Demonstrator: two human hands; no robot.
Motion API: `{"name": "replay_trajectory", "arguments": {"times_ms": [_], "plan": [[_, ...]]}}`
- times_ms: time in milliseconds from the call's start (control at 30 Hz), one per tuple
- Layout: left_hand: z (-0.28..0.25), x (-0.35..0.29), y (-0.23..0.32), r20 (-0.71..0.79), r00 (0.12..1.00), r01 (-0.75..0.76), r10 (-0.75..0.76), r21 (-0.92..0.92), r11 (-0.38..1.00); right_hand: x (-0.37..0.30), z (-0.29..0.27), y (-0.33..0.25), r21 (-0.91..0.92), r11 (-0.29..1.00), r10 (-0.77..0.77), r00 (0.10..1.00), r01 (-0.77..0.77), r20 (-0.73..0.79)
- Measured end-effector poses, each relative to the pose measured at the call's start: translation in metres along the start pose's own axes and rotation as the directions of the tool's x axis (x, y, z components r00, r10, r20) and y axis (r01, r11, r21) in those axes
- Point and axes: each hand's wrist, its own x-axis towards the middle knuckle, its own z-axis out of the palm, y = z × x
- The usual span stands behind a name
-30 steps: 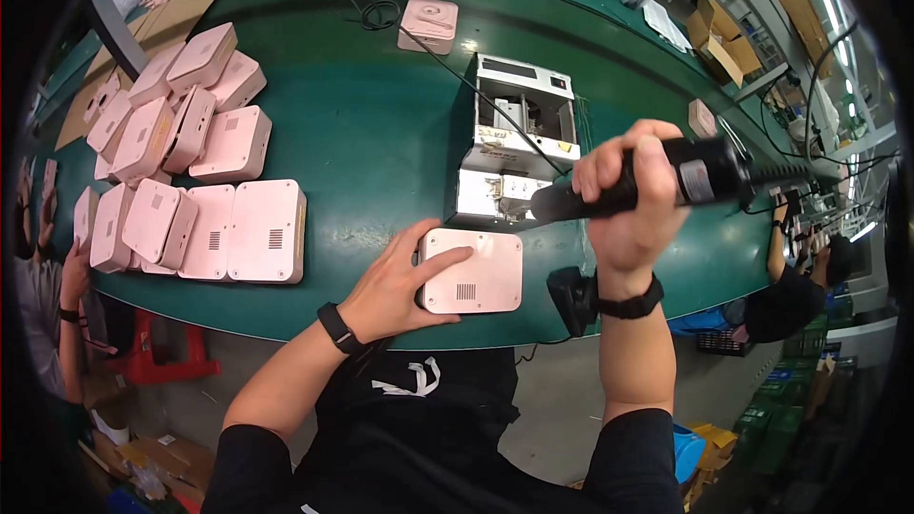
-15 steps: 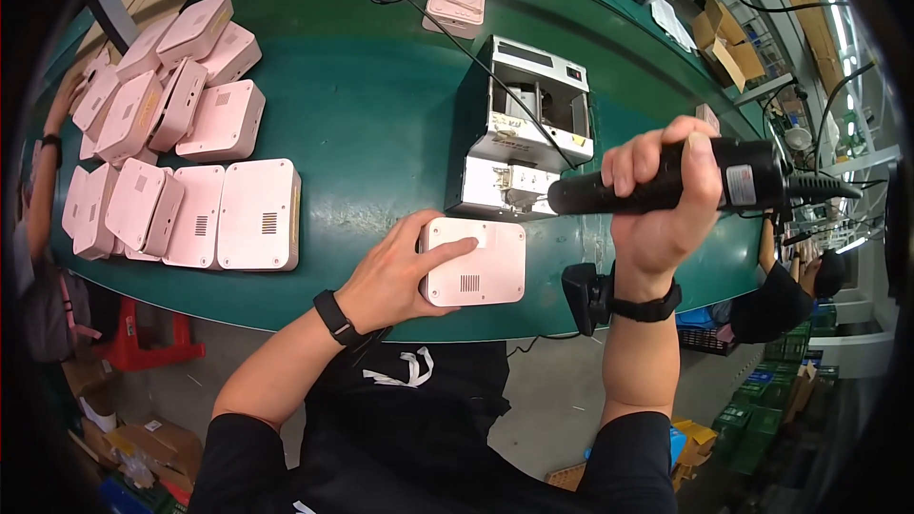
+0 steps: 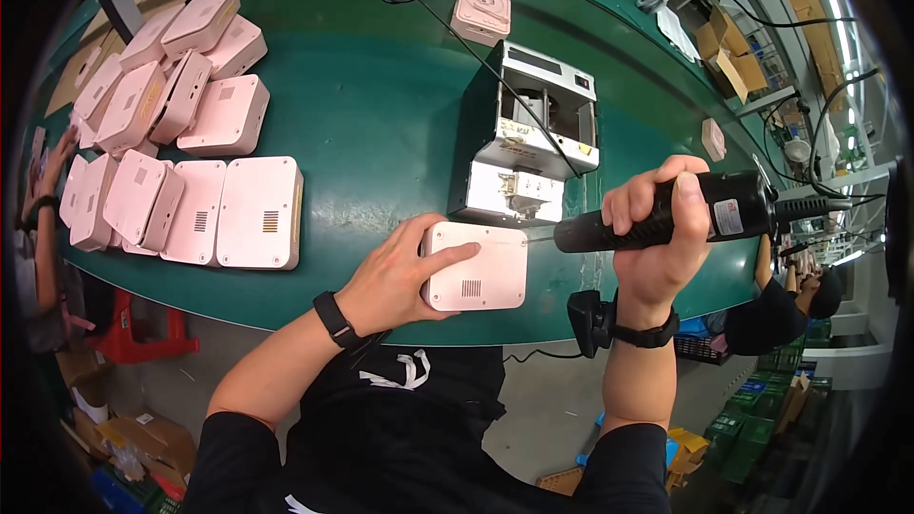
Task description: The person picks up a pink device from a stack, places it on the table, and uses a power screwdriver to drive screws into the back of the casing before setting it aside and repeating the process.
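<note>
My left hand (image 3: 395, 266) grips the left side of a pale pink plastic housing (image 3: 500, 271), thumb lying across its top. The housing lies flat near the bench's front edge, a slotted vent and corner screw holes facing up. In my right hand (image 3: 666, 224) is a black electric screwdriver (image 3: 586, 232), tilted nearly level. Its thin bit points left and ends at the housing's far right corner; whether it sits in the hole I cannot tell. Just beyond stands a black and white screw feeder (image 3: 543, 148).
Several similar pink housings (image 3: 259, 214) are piled on the left of the green bench (image 3: 371, 133). One more pink unit (image 3: 482, 14) lies behind the feeder, a small pink piece (image 3: 713, 139) at far right. A black cord (image 3: 457, 29) crosses over the feeder. Other people work around the bench.
The screwdriver has come away from the feeder's front, toward me, and its bit is now at the housing's corner. My left hand keeps its hold on the housing.
</note>
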Motion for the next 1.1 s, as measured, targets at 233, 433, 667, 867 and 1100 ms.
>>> {"name": "replay_trajectory", "arguments": {"times_ms": [233,433,667,867,1100], "plan": [[0.002,0.002,0.003,0.003,1.0,0.024,-0.024,-0.025,0.999,-0.008,-0.011,0.024,-0.025,1.0,-0.02,0.998,0.018,-0.066],[0.001,0.001,0.001,0.004,1.0,0.02,-0.02,-0.03,0.999,-0.011,-0.016,0.035,0.035,0.999,-0.013,0.998,0.015,-0.065],[0.001,0.003,0.004,0.009,1.0,0.018,-0.018,-0.023,1.0,-0.008,-0.014,0.034,-0.016,1.0,-0.02,1.0,0.02,-0.008],[-0.001,0.005,0.005,0.066,0.997,0.027,-0.026,-0.017,0.999,-0.002,0.004,0.008,-0.007,1.0,-0.003,1.0,0.003,0.007],[0.005,0.012,0.002,0.057,0.998,-0.008,0.008,-0.008,1.0,0.021,0.013,0.014,0.007,0.994,-0.107,0.992,0.107,-0.062]]}}
